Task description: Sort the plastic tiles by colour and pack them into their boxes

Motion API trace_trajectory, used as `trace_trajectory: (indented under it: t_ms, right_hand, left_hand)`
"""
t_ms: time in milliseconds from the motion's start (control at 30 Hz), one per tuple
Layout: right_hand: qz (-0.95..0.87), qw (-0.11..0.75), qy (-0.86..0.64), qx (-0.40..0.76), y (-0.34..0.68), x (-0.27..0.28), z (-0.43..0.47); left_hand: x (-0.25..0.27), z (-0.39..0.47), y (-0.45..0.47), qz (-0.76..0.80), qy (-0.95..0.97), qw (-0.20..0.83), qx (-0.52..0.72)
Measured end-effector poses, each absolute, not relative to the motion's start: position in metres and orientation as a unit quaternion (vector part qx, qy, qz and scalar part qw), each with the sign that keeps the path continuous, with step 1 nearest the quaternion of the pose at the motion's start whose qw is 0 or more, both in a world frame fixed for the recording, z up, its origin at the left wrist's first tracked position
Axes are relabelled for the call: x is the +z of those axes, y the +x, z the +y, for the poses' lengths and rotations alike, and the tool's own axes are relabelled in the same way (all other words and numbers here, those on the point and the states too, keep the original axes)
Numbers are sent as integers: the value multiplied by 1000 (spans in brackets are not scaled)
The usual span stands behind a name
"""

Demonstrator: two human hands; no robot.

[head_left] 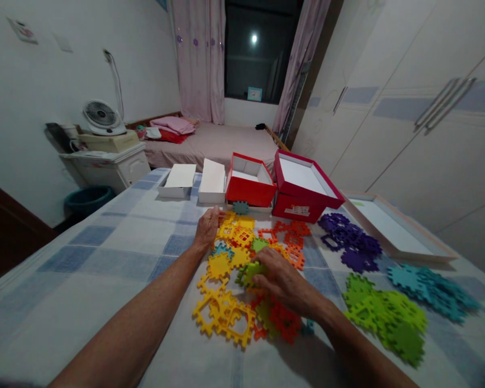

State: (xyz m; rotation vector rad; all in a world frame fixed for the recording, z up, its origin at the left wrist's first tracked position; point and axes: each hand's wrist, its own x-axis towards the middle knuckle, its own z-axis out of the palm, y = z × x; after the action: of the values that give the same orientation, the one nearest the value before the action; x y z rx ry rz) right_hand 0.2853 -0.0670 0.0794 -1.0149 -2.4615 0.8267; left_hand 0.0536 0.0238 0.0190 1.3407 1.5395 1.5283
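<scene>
My left hand (207, 227) rests at the far left edge of a mixed pile, its fingers reaching against yellow interlocking plastic pieces (227, 228); it grips nothing that I can see. Over the middle of the pile, my right hand (283, 276) has its thumb and fingers closed on green interlocking pieces (249, 274). Yellow frame-shaped pieces (216, 310) lie at the near left. Orange pieces (295, 237) spread behind my right hand, and red-orange ones (285, 320) lie partly under it. A single green piece (259, 244) and a blue one (223, 249) show among them.
Sorted heaps of purple (350, 240), light green (388, 318) and teal pieces (432, 291) lie to the right. Behind the pile stand a red box (250, 191), a crimson box (297, 207) and white boxes (213, 186). A shallow tray-like lid (412, 256) is at far right.
</scene>
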Motion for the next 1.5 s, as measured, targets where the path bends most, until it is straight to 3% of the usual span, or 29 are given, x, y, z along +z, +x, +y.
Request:
trace_trajectory:
  t_ms: [167,300,467,700,967,1367,1500]
  right_hand:
    - [-801,226,-443,334,294,93,-30]
    - [-817,153,-502,239,291,89,-2]
    - [-847,111,-482,193,286,84,-2]
    - [-857,126,-400,298,293,81,3]
    - [-876,110,-429,192,286,85,-12]
    - [-870,193,-415,186,279,85,-44]
    - [-820,302,-444,197,296,99,-69]
  left_hand:
    - [19,24,54,579,503,294,571]
    - [19,23,53,579,504,293,570]
    - [19,22,53,575,509,296,568]
    - [15,25,52,578,509,285,571]
    - [18,24,52,580,520,275,563]
    - [17,25,51,583,523,278,556]
    - [13,26,49,584,518,290,554]
